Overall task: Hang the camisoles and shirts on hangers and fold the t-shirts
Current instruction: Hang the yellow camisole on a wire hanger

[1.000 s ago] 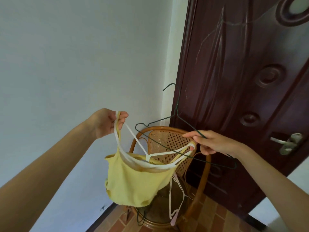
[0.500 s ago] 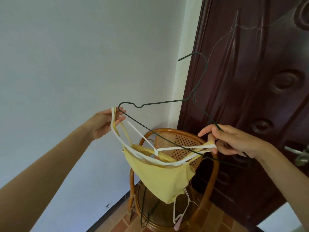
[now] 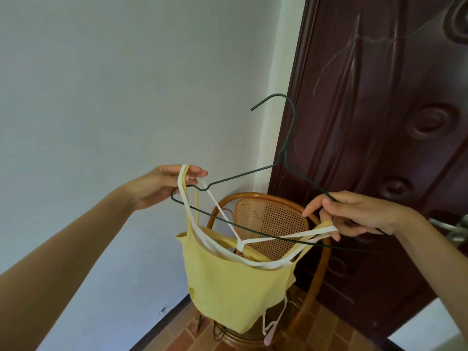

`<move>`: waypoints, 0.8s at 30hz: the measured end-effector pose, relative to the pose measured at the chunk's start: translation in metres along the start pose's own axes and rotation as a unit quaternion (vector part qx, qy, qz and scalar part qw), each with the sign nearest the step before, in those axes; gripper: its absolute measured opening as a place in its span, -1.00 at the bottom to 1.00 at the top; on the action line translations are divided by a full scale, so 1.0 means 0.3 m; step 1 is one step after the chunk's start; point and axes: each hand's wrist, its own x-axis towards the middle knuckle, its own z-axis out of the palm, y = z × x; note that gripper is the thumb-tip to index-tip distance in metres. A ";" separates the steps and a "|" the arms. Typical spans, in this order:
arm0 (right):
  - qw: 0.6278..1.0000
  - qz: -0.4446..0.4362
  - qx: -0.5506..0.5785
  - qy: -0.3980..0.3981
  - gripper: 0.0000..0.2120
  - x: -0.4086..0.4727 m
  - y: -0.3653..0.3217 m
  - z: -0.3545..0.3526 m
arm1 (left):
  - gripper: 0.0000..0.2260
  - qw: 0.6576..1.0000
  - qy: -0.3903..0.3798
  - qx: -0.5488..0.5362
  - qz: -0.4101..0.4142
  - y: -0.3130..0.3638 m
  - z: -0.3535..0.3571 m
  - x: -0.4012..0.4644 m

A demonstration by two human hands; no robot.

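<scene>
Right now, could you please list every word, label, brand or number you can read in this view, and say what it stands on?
None: no readable text, label, brand or number shows anywhere.
The yellow camisole shows no tag or print.
The green wire hanger is bare.
The dark door bears only carved rings and scratches.

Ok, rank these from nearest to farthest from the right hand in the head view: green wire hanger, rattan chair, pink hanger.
1. green wire hanger: gripped by the right hand.
2. rattan chair: just behind, to its left.
3. pink hanger: low, by the chair seat.
</scene>
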 end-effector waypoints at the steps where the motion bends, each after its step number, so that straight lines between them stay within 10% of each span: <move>1: 1.000 -0.003 0.004 0.002 -0.63 0.001 -0.005 0.001 | -0.49 1.000 -0.011 0.027 0.002 -0.001 0.005 0.003; 13: 0.997 -0.025 0.019 0.068 -0.62 -0.012 -0.020 -0.016 | -0.85 0.975 -0.052 0.212 -0.031 0.086 0.084 -0.001; 24: 0.996 -0.015 0.010 0.085 -0.63 -0.012 -0.014 -0.013 | -0.83 0.851 -0.049 0.520 0.043 0.207 0.167 0.055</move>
